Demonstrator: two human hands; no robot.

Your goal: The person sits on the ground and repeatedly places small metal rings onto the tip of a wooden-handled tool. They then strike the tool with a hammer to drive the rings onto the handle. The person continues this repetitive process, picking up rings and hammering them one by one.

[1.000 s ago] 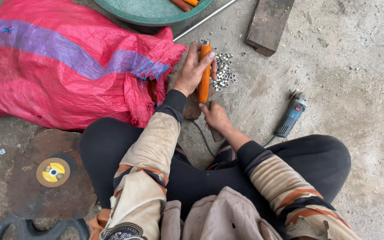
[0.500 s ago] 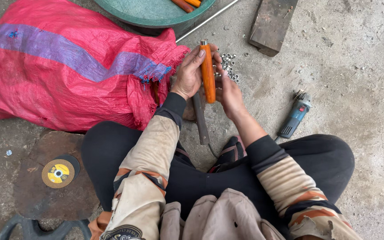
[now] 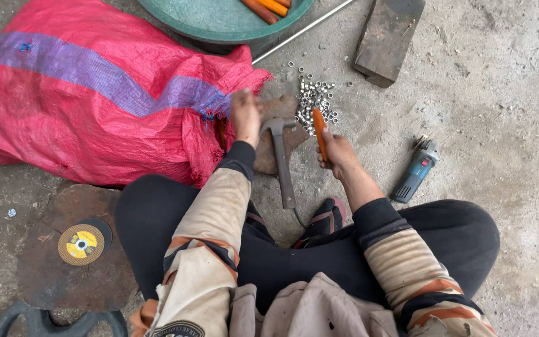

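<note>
My right hand (image 3: 339, 153) gripping orange handle (image 3: 320, 133), just near pile of small metal rings (image 3: 314, 103). Left hand (image 3: 246, 116) blurry, hovering beside hammer (image 3: 282, 156) lying on floor; can't tell its grip.

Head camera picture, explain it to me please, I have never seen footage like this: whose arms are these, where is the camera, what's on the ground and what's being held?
The camera sits on a person's head and looks down, so you see their own arms and folded legs as they sit on a concrete floor. The right hand grips an orange rod. The left hand is blurred, empty as far as I can tell, beside a hammer lying on the ground. Just beyond lies a pile of small metal rings. To the left is a red woven sack; at the top, a green basin holding more orange rods, and a metal block. An angle grinder lies on the right, a yellow cutting disc lower left.
</note>
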